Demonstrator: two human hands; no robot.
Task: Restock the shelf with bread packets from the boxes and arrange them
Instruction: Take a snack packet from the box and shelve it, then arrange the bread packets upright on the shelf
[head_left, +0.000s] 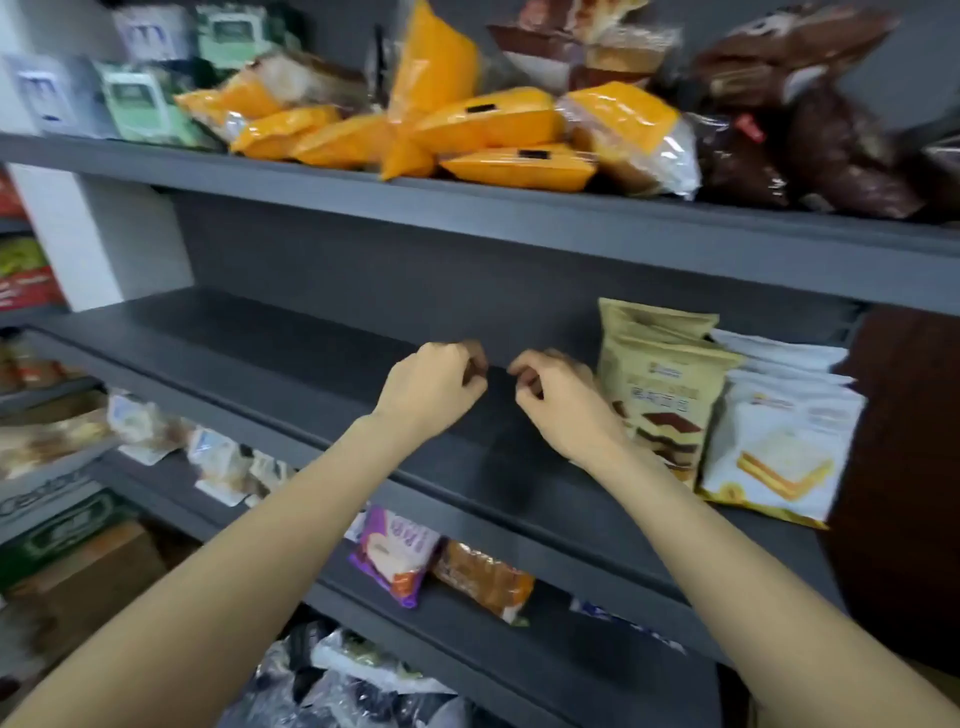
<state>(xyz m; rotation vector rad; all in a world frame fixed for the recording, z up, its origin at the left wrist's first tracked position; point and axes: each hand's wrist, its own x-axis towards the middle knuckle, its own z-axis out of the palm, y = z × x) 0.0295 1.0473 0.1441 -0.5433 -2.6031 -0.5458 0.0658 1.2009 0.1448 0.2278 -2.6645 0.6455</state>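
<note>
Both hands over the bare middle shelf, nothing gripped.

Left hand (434, 387) and right hand (563, 402) loosely curled, fingers bent, empty, above the middle shelf (291, 358). Bread packets (670, 384) upright just right of the right hand; more on the top shelf. Probably light, soft, crinkly, slippery film: best pinched by the sealed top edge or cradled underneath, never squeezed.
</note>
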